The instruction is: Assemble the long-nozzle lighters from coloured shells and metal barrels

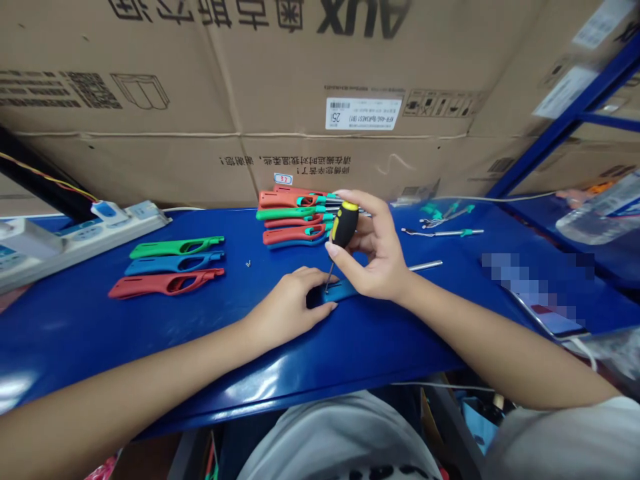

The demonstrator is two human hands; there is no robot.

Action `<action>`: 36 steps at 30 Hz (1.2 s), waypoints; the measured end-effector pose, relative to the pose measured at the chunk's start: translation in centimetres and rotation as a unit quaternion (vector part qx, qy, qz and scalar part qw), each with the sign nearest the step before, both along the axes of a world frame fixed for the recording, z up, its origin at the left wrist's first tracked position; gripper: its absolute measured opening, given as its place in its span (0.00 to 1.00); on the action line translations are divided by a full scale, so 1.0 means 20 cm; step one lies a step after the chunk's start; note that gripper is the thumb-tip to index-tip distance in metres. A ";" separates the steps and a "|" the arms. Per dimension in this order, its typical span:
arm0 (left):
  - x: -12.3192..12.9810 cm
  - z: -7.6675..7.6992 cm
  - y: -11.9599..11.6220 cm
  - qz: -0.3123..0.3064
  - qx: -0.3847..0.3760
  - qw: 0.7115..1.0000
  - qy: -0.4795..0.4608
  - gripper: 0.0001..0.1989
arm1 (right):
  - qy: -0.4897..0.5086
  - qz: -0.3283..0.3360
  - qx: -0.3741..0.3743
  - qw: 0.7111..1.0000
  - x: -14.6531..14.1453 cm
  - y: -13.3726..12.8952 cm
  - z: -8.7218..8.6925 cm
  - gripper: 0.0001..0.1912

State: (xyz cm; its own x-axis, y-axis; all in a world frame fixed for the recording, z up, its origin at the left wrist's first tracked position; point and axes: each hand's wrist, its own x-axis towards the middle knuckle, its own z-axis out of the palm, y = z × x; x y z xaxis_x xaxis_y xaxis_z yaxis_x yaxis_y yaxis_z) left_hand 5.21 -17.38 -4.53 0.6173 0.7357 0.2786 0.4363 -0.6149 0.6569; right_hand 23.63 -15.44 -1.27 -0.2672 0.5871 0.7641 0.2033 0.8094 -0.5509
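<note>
A small screwdriver (345, 225) with a black and yellow handle is gripped in my right hand (383, 257), its shaft pointing down. The tip meets a blue long-nosed lighter (343, 291) lying on the blue table. My left hand (287, 307) pinches the lighter's handle end between thumb and fingers. A metal tube (426, 265) sticks out past my right hand in line with the lighter, whose middle is hidden. Beyond my hands lies a pile of red, green and blue lighters (295, 233). Tiny screws (248, 264) rest left of them.
Green (165, 249), blue (165, 265) and red (145, 285) handle shells lie at left, near a power strip (90, 237). A thin metal rod with a teal part (445, 233) lies right, with a phone (540, 300) and bottle (600, 210) beyond. Cardboard boxes (280, 80) stand behind.
</note>
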 end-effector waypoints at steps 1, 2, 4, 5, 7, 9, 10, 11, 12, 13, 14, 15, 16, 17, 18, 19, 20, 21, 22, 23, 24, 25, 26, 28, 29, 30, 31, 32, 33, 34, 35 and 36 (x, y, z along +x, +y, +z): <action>0.00 0.00 0.00 0.000 -0.001 1.000 -0.005 0.11 | 0.007 -0.007 -0.004 1.000 0.00 0.00 -0.01 0.29; 0.00 -0.01 0.00 0.001 -0.001 1.000 -0.010 0.11 | 0.013 -0.012 -0.010 1.000 0.00 0.00 -0.03 0.29; 0.00 -0.02 0.00 0.004 -0.006 1.000 -0.026 0.14 | 0.026 -0.013 -0.031 0.999 0.00 0.00 -0.04 0.28; 0.00 -0.03 0.00 0.005 -0.010 0.999 -0.037 0.16 | 0.039 -0.011 -0.040 0.998 0.01 0.00 -0.05 0.28; -0.01 -0.04 0.00 0.011 -0.016 0.998 -0.068 0.17 | 0.069 -0.008 -0.055 0.996 0.01 0.00 -0.05 0.28; -0.02 -0.04 0.00 0.020 -0.016 0.994 -0.103 0.14 | 0.092 -0.013 -0.068 0.993 0.02 0.01 -0.05 0.29; -0.02 -0.04 0.00 0.025 -0.016 0.993 -0.117 0.12 | 0.098 -0.016 -0.074 0.992 0.03 0.02 -0.05 0.29; -0.02 -0.04 0.00 0.030 -0.017 0.991 -0.126 0.09 | 0.099 -0.018 -0.080 0.992 0.04 0.03 -0.05 0.29; -0.02 -0.04 0.00 0.033 -0.018 0.991 -0.132 0.06 | 0.099 -0.018 -0.085 0.991 0.05 0.04 -0.05 0.29; -0.02 -0.04 0.00 0.037 -0.019 0.990 -0.135 0.05 | 0.096 -0.017 -0.088 0.991 0.05 0.05 -0.05 0.29; -0.02 -0.04 0.00 0.039 -0.021 0.990 -0.136 0.04 | 0.092 -0.016 -0.088 0.992 0.06 0.06 -0.05 0.29; -0.02 -0.04 0.00 0.041 -0.022 0.989 -0.138 0.04 | 0.086 -0.017 -0.086 0.992 0.07 0.06 -0.05 0.30; -0.03 -0.04 0.00 0.042 -0.023 0.989 -0.139 0.04 | 0.080 -0.018 -0.083 0.993 0.07 0.07 -0.05 0.30; -0.03 -0.04 0.00 0.043 -0.025 0.989 -0.139 0.04 | 0.072 -0.020 -0.079 0.994 0.07 0.07 -0.05 0.30; -0.03 -0.04 0.00 0.043 -0.026 0.989 -0.139 0.04 | 0.062 -0.023 -0.074 0.995 0.07 0.06 -0.05 0.30; -0.03 -0.04 0.00 0.044 -0.028 0.989 -0.139 0.04 | 0.050 -0.027 -0.068 0.996 0.07 0.06 -0.05 0.30; -0.03 -0.04 0.00 0.043 -0.029 0.989 -0.137 0.04 | 0.038 -0.032 -0.061 0.997 0.07 0.06 -0.05 0.30; -0.03 -0.04 0.00 0.043 -0.029 0.989 -0.135 0.04 | 0.027 -0.038 -0.055 0.997 0.07 0.05 -0.04 0.30; -0.03 -0.04 0.00 0.041 -0.027 0.990 -0.133 0.05 | 0.020 -0.045 -0.052 0.997 0.07 0.05 -0.04 0.30; -0.03 -0.04 0.00 0.038 -0.025 0.990 -0.130 0.06 | 0.017 -0.050 -0.050 0.997 0.07 0.05 -0.04 0.30; -0.03 -0.04 0.00 0.035 -0.023 0.991 -0.126 0.09 | 0.017 -0.053 -0.050 0.997 0.07 0.05 -0.03 0.30; -0.03 -0.04 0.00 0.031 -0.021 0.992 -0.121 0.11 | 0.018 -0.053 -0.053 0.997 0.06 0.05 -0.03 0.30; -0.03 -0.04 0.00 0.027 -0.017 0.993 -0.115 0.13 | 0.018 -0.050 -0.056 0.997 0.06 0.05 -0.03 0.30; -0.03 -0.05 0.00 0.019 -0.011 0.995 -0.101 0.15 | 0.012 -0.036 -0.062 0.997 0.06 0.04 -0.03 0.30; -0.03 -0.05 0.00 0.014 -0.007 0.995 -0.094 0.15 | 0.009 -0.029 -0.066 0.997 0.06 0.04 -0.03 0.31; -0.03 -0.05 0.00 0.009 -0.004 0.996 -0.087 0.16 | 0.010 -0.023 -0.071 0.997 0.06 0.04 -0.04 0.31; -0.03 -0.05 0.00 0.005 -0.002 0.997 -0.080 0.17 | 0.012 -0.018 -0.076 0.997 0.06 0.03 -0.04 0.32; -0.03 -0.05 0.00 0.001 -0.001 0.997 -0.074 0.17 | 0.015 -0.014 -0.082 0.996 0.05 0.03 -0.04 0.31; -0.03 -0.05 0.00 -0.002 -0.001 0.998 -0.068 0.18 | 0.018 -0.010 -0.087 0.996 0.05 0.02 -0.05 0.31; -0.03 -0.05 0.00 -0.004 -0.001 0.998 -0.065 0.18 | 0.020 -0.007 -0.089 0.996 0.05 0.02 -0.05 0.31; -0.03 -0.05 0.00 -0.005 -0.001 0.998 -0.061 0.18 | 0.020 -0.002 -0.091 0.996 0.05 0.02 -0.05 0.31; -0.03 -0.06 0.00 -0.005 -0.002 0.998 -0.059 0.17 | 0.021 0.002 -0.090 0.996 0.05 0.02 -0.05 0.31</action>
